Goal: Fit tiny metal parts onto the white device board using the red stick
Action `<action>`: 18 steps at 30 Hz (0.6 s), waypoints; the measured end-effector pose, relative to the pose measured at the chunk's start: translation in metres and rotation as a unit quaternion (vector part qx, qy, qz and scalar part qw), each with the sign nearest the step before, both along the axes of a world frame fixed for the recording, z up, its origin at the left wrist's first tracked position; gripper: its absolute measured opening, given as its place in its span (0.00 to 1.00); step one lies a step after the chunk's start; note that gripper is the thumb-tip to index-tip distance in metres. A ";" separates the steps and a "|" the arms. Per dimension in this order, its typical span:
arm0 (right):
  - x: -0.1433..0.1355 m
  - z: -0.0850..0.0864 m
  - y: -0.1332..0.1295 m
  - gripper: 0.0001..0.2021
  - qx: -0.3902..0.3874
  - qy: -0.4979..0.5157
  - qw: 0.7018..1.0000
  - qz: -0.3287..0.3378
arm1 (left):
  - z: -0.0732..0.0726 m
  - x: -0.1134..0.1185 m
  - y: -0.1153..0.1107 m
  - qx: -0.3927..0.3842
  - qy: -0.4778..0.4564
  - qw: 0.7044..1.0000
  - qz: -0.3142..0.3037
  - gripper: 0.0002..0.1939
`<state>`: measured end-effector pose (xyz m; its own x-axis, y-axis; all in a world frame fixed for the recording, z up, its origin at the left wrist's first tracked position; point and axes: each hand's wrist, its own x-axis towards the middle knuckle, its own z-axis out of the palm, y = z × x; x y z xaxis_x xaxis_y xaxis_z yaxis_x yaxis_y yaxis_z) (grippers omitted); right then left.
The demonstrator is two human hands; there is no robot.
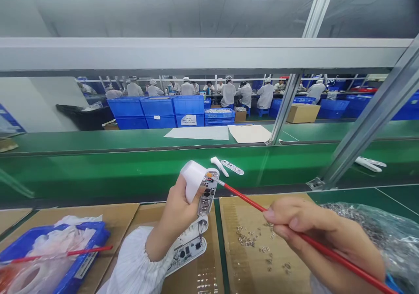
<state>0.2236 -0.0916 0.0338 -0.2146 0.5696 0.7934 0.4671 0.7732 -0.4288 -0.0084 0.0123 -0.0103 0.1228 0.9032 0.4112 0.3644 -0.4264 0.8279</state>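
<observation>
My left hand (pixel 178 209) holds up a white curved housing (pixel 194 176) with a circuit board (pixel 207 193) attached, its thumb pressed on the board's edge. In my right hand (pixel 317 230) is a long red brush (pixel 244 197), pinched between thumb and fingers. The brush's orange tip touches the upper part of the board. Below my left wrist, another white part with a circuit board (pixel 186 255) and thin wires lies on the cardboard, partly hidden by the sleeve.
Small metal pieces (pixel 247 237) are scattered on cardboard (pixel 235 268). A blue tray (pixel 98 237) with a second red brush sits left; a plastic bag of metal parts (pixel 369 228) lies right. White parts (pixel 231 166) rest on the green belt (pixel 114 172), beside metal posts (pixel 369 115).
</observation>
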 end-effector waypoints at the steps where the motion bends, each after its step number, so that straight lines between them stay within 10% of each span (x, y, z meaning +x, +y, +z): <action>1: 0.000 0.000 0.000 0.12 -0.003 -0.012 1.000 -0.007 | 0.000 -0.001 0.000 0.006 0.004 1.000 -0.003 0.20; 18: 0.010 0.009 -0.008 0.06 0.045 -0.138 0.981 -0.127 | 0.001 0.002 0.004 -0.093 -0.125 0.987 0.022 0.28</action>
